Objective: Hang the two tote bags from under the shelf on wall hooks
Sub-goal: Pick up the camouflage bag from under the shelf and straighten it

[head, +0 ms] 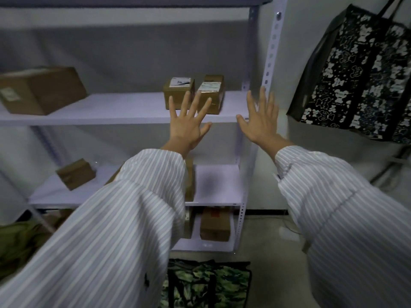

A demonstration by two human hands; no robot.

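Before the shelf (124,115), both hands — left hand (188,123), right hand (261,121) — spread empty, fingers apart; patterned tote bag (360,78) already hangs on the wall, camouflage tote bag (206,283) awaits on the floor.

Both hands, left (188,125) and right (260,123), are raised with fingers spread and empty before the shelf (124,112) of boxes (193,94), while a black tote (360,76) hangs on the wall and a camouflage tote (206,283) lies on the floor.
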